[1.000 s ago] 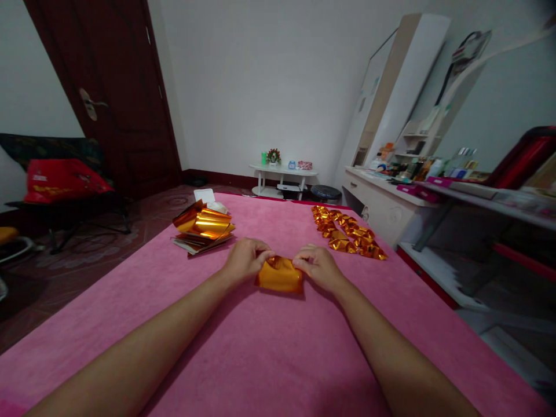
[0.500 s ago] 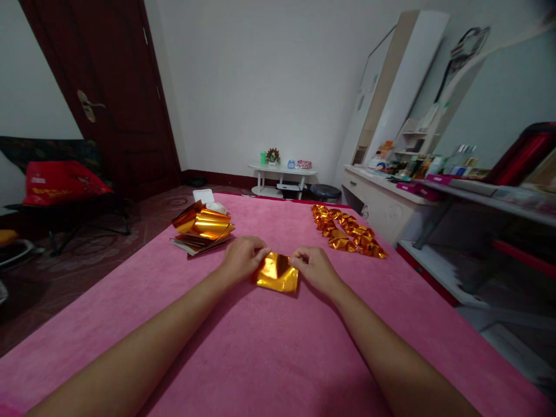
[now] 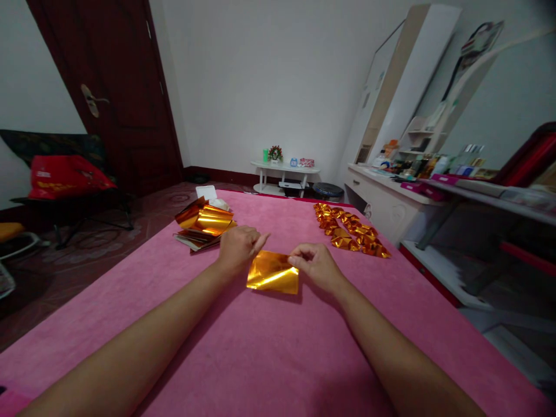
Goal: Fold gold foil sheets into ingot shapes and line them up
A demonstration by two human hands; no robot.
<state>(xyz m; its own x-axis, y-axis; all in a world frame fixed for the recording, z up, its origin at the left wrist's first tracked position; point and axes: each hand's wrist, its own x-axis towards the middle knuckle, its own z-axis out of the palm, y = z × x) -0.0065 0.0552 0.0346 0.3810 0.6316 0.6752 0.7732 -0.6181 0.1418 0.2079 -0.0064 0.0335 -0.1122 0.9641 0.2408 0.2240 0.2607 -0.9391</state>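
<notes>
A flat sheet of shiny gold foil paper (image 3: 273,275) is tilted up a little over the pink cloth, between my two hands. My right hand (image 3: 316,263) pinches its upper right corner between thumb and fingers. At the upper left corner is my left hand (image 3: 238,246), its thumb raised apart from the curled fingers; its fingertips are partly hidden. Beyond that hand lies a fanned stack of gold foil sheets (image 3: 206,221). Several folded gold foil pieces (image 3: 345,231) rest in rows on the right.
The pink cloth (image 3: 243,359) covers the surface before me. A white box-like item (image 3: 205,192) lies at its far left edge. To the right stands a dressing table (image 3: 386,188) with bottles. A low white table (image 3: 284,169) is by the wall, and a red bag (image 3: 65,176) sits on a chair.
The foil sheet has swung flatter and wider, showing more of its left side. My left thumb has lifted off its upper edge; my right hand keeps its pinch.
</notes>
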